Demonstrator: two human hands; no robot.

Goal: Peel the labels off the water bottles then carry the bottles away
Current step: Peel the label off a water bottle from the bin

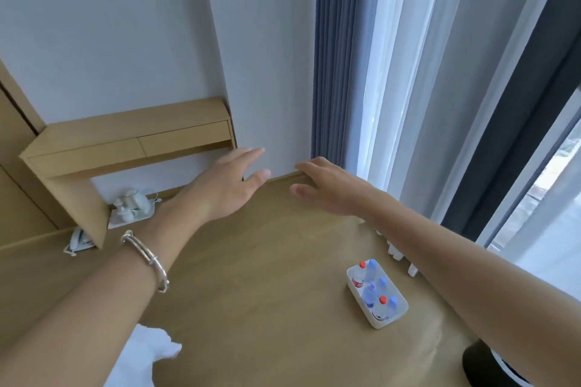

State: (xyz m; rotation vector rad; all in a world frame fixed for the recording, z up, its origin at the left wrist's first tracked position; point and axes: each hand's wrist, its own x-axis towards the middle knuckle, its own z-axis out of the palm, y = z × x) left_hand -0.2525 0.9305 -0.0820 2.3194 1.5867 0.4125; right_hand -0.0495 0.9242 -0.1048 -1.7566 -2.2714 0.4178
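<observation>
You look down on a tan wooden floor [267, 261] in a room with a pale wall [125, 41], a blue curtain [336, 72] and a window [550, 182] at the right. A wooden desk [125, 132] with two drawers [185, 138] hangs on the wall.

One white bin [393, 319] sits on the floor below your right forearm, holding six water bottles [371, 292]: two with red caps, four with blue. They stand upright, caps toward you. The bin's long side runs from the far left toward the near right.

Your left hand [226, 185] and right hand [330, 188] reach forward, well apart from the bin, fingers straight and spread, holding nothing. One bracelet [147, 261] circles your left wrist.
</observation>
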